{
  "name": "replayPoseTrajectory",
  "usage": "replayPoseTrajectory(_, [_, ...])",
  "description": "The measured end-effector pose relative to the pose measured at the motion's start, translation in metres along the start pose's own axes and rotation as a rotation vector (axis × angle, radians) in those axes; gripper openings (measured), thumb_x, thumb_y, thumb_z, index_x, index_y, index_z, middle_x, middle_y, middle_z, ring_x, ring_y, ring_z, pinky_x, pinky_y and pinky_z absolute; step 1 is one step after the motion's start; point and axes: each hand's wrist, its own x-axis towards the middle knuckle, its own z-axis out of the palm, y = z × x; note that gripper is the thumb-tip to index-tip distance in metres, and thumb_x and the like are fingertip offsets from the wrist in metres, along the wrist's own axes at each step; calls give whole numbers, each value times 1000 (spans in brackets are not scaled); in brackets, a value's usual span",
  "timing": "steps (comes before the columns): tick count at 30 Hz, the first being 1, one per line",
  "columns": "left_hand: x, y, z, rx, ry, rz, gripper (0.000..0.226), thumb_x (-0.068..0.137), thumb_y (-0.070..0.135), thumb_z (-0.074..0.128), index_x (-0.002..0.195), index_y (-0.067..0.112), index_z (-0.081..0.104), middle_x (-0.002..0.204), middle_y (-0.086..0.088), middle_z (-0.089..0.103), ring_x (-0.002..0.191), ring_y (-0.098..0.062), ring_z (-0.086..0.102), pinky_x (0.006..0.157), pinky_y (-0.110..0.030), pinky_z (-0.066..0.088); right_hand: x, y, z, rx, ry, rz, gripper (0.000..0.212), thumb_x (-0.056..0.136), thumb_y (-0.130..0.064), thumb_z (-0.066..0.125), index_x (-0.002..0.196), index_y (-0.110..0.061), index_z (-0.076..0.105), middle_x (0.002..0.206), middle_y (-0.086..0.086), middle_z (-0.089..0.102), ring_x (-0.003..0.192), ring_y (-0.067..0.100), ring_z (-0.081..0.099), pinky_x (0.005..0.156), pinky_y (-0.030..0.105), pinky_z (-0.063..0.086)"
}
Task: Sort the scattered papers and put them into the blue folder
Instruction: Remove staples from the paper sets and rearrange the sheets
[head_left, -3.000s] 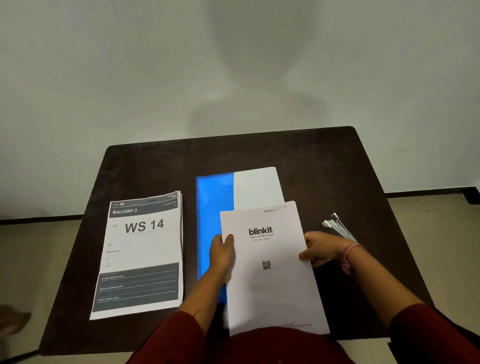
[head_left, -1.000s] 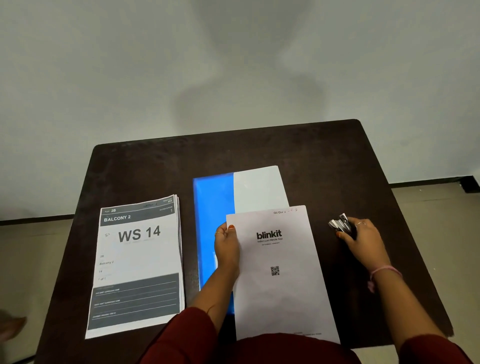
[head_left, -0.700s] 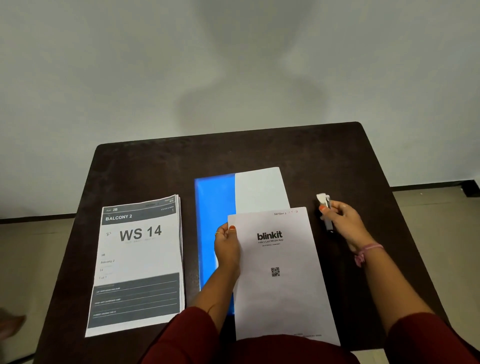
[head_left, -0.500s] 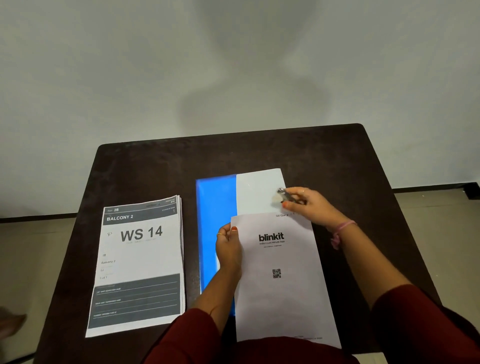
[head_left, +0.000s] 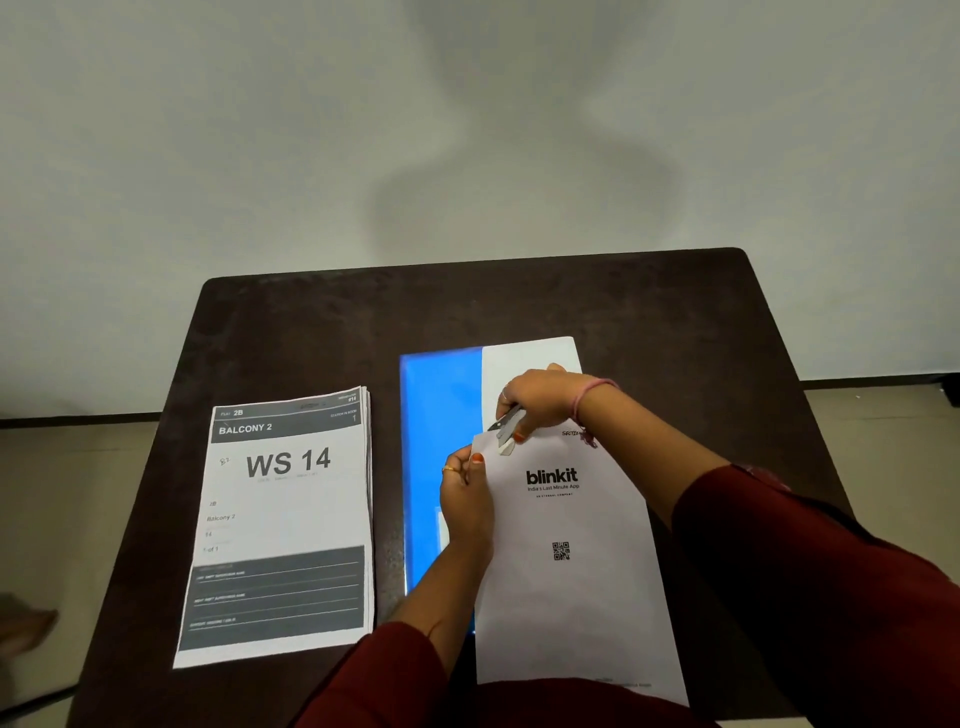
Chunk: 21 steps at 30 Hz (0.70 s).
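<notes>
Your left hand (head_left: 466, 501) pinches the left edge of the blinkit papers (head_left: 566, 551), which lie at 6 o'clock on the dark table (head_left: 675, 322), overlapping the blue folder (head_left: 439, 415) at centre. Your right hand (head_left: 540, 400) grips a small metal clip (head_left: 506, 428) at the sheets' top-left corner. A second stack headed WS 14 (head_left: 283, 519) rests at 9 o'clock, well apart. The sheets look light, limp and likely to fan or slide; hold them near the clipped corner and support the stack along its long edge. The folder appears thin and smooth, probably slippery.
</notes>
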Motion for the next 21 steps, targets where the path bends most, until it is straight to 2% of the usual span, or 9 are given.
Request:
replayPoseTrajectory(3, [-1, -1, 0, 5, -21, 16, 19, 101, 26, 43, 116, 17, 51, 105, 1, 61, 87, -11, 61, 79, -24, 53, 8, -3, -5, -4, -62, -29, 39, 86, -35, 66, 123, -22, 61, 121, -1, 61, 110, 19, 52, 91, 32, 34])
replayPoseTrajectory(7, [0, 0, 0, -24, -16, 1, 16, 101, 22, 44, 116, 17, 47, 104, 0, 58, 87, -11, 58, 76, -18, 51, 15, -10, -9, -11, -107, -50, 42, 88, -36, 64, 127, -21, 59, 125, -2, 60, 113, 19, 51, 93, 32, 31])
replayPoseTrajectory(10, [1, 2, -1, -71, -12, -48, 17, 100, 21, 44, 116, 15, 46, 105, -2, 56, 92, -14, 57, 94, -32, 51, 18, -14, -13, -25, -128, -60, 40, 89, -35, 62, 127, -22, 59, 125, -2, 60, 113, 18, 50, 96, 34, 29])
replayPoseTrajectory(11, [1, 2, -2, -85, -17, -60, 21, 100, 23, 45, 119, 14, 46, 108, -3, 56, 96, -16, 57, 93, -30, 51, 19, -15, -14, -33, -131, -61, 39, 90, -35, 62, 126, -22, 60, 124, -3, 60, 113, 18, 50, 97, 35, 28])
replayPoseTrajectory(14, [-1, 6, -3, -108, -58, -69, 38, 97, 32, 49, 131, 16, 44, 112, 3, 55, 90, -7, 57, 72, -10, 47, 21, -17, -17, -64, -134, -69, 36, 89, -38, 61, 122, -22, 62, 120, -4, 62, 112, 16, 51, 94, 35, 26])
replayPoseTrajectory(18, [-2, 5, -5, -17, -111, -25, 43, 95, 37, 52, 134, 20, 45, 115, 6, 58, 86, -6, 60, 62, -9, 51, 24, -17, -16, -77, -143, -78, 33, 89, -40, 61, 116, -23, 65, 115, -5, 64, 109, 17, 52, 87, 34, 25])
replayPoseTrajectory(21, [-3, 4, -6, 5, -104, -20, 35, 95, 38, 51, 126, 21, 51, 112, 2, 63, 87, -11, 63, 65, -12, 51, 24, -19, -17, -108, -138, -87, 29, 90, -39, 59, 114, -23, 65, 113, -4, 64, 108, 17, 51, 90, 37, 24])
